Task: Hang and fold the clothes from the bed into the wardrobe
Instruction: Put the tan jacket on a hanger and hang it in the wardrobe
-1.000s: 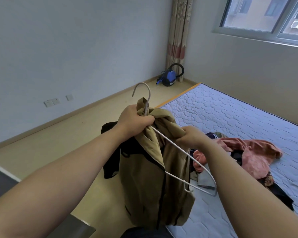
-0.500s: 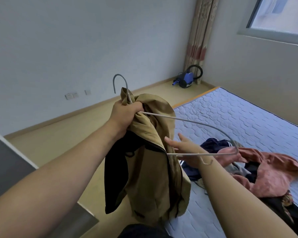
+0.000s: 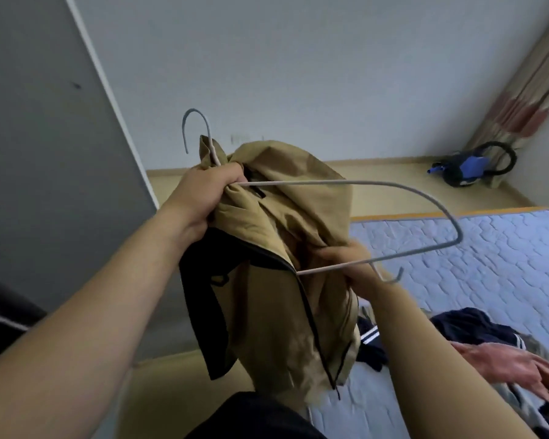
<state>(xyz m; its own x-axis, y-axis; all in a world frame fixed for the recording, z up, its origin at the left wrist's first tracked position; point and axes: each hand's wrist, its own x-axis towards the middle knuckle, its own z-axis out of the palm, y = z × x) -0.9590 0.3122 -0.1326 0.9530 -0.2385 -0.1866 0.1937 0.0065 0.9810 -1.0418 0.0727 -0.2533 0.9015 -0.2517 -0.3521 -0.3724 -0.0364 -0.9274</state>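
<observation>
Between my hands hangs the tan jacket (image 3: 298, 280), soft, limp, probably light, so I'd take it at the collar. My left hand (image 3: 206, 198) grips collar and hanger (image 3: 393, 191) neck together; my right hand (image 3: 346, 264) pinches the stiff lower wire.

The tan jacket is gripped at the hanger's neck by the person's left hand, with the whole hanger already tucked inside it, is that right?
Not quite: in the head view the left hand does grip the tan jacket at the hanger's neck, but one hanger shoulder sticks out bare to the right, over the bed.
</observation>
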